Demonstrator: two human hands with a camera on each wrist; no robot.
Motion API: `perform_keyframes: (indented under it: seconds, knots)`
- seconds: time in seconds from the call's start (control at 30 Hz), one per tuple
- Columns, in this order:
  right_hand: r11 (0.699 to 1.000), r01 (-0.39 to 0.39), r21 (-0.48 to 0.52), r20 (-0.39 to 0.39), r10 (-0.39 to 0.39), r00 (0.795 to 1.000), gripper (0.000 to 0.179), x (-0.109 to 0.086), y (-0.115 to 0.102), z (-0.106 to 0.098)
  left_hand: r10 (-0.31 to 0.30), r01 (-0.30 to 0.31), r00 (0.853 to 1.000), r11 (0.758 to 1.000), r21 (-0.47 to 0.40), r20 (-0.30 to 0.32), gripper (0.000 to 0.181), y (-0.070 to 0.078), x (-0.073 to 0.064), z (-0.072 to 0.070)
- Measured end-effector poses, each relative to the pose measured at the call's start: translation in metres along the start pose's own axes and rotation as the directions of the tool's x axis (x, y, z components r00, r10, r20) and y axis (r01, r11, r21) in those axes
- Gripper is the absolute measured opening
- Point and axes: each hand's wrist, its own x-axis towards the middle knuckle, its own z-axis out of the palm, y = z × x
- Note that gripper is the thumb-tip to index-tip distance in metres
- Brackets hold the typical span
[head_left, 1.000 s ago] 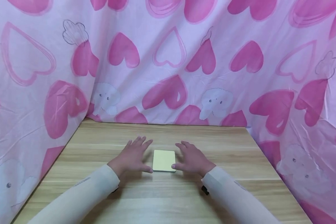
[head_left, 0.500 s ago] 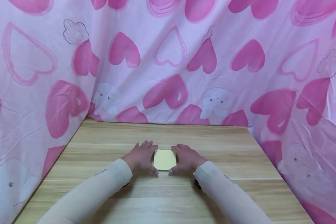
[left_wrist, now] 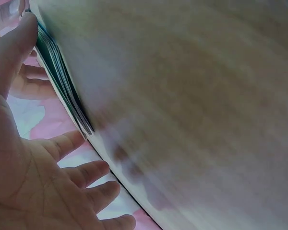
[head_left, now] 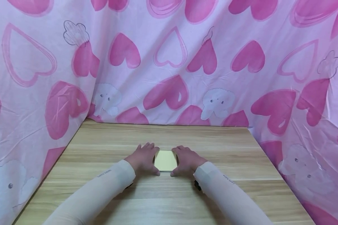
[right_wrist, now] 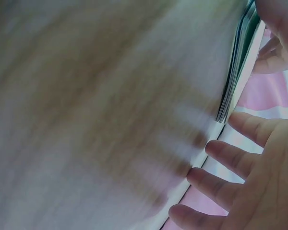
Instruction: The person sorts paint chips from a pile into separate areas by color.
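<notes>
Pale Yellow, Wood Grain and Pink Hearts

Your square stack (head_left: 165, 161) is pale yellow on top, edges striped green, grey and dark. Your sleeves (head_left: 94, 195) are cream with dark lettering. Your table (head_left: 169, 200) has tan wood grain; your curtain (head_left: 169, 70), pale pink, bears deeper pink hearts.

Left sleeve (head_left: 93, 195): pale cream, long, smooth, slight creasing. Small dark lettering (head_left: 104, 173) along left forearm, illegible at this size. Right sleeve (head_left: 232, 195): matching cream; comparable dark marking (head_left: 229, 179), also unreadable. Greyish patch (head_left: 210, 175) near right cuff (head_left: 199, 171). Black fitting (head_left: 197, 185) beneath right cuff: small, blocky. Dark edge (head_left: 129, 186) beneath left cuff (head_left: 131, 171): narrow. Left hand (head_left: 143, 159), right hand (head_left: 188, 159): bare.
</notes>
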Motion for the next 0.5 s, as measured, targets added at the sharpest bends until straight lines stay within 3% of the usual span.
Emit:
perform_keyframes:
  seconds: [0.5]
  knots:
    - [1.0,0.008,0.002,0.006,-0.008,1.0,0.106,0.0024,0.0017,-0.0035,-0.005,0.006,1.0,1.0,-0.03,0.005,0.11,0.0028,-0.0012,-0.0036]
